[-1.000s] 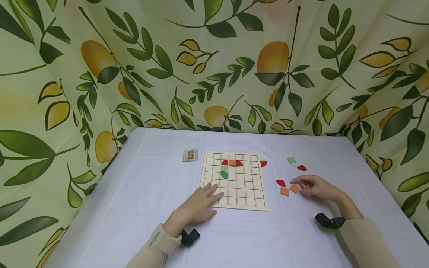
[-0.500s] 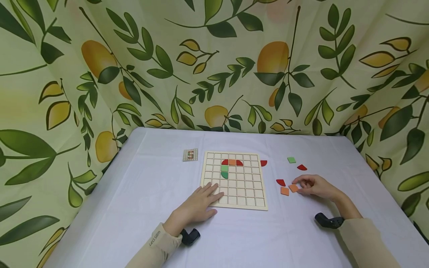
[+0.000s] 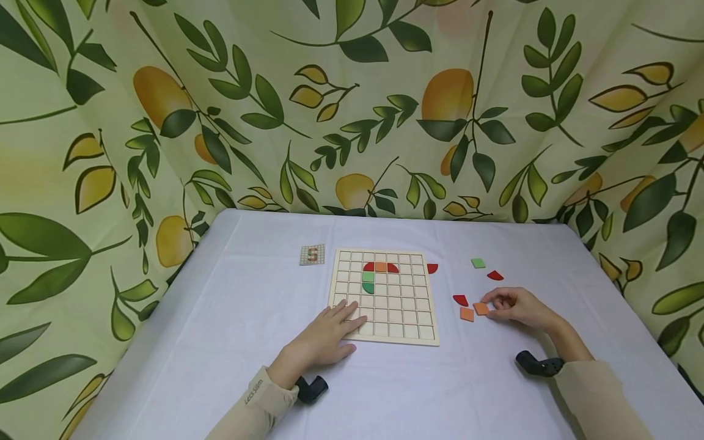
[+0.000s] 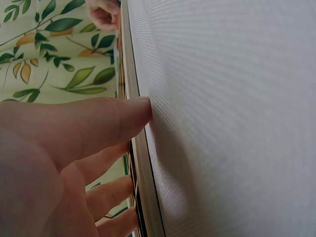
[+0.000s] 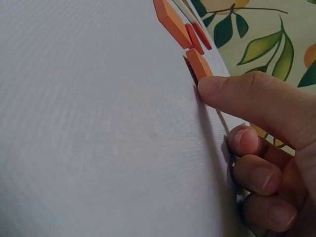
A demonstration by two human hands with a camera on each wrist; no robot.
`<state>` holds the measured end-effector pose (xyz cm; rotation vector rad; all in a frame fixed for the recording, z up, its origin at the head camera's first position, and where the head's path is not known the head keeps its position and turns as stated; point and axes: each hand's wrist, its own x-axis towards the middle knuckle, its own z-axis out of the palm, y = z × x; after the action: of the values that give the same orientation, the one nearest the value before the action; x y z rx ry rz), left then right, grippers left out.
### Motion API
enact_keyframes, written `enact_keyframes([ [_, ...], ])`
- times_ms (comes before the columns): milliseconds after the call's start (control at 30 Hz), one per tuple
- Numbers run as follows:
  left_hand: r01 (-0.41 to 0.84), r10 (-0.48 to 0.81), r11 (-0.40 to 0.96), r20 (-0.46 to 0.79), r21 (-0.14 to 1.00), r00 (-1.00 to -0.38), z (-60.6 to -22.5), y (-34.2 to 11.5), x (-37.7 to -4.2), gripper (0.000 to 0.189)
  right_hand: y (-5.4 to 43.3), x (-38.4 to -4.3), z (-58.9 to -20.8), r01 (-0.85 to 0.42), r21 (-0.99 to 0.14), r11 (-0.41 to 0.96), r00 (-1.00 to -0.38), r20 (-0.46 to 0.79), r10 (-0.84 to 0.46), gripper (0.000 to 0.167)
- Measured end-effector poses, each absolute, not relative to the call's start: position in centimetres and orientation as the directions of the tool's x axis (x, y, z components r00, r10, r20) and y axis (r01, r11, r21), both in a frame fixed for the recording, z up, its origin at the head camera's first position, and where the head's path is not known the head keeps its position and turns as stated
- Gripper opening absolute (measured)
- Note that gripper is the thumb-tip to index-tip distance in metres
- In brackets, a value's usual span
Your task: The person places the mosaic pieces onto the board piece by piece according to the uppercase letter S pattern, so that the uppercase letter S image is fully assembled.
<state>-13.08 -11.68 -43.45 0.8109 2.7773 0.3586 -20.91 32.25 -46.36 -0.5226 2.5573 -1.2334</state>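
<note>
The board [image 3: 396,304] looks matt wood; the orange tiles [image 3: 480,308] smooth; the tablecloth [image 3: 247,293] woven.

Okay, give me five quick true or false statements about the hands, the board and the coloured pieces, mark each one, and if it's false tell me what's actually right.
1. The left hand rests on the grid board. True.
2. The right hand touches an orange square. True.
3. The pattern card lies to the right of the grid board. False: it lies to the left.
4. On the grid board, a light green square sits between a red piece and a dark green piece. True.
5. The grid board holds only green pieces. False: it also holds red ones and an orange tile.
</note>
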Motion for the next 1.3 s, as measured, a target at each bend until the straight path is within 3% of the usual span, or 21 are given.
enact_keyframes([
  [1300,0.499,0.556,0.81,-0.137,0.308,-0.82,-43.4,-11.7,-12.9,0.054,29.4,-21.0,-44.7,-0.171,-0.772,0.612,-0.939,-0.06,-0.338,0.03],
])
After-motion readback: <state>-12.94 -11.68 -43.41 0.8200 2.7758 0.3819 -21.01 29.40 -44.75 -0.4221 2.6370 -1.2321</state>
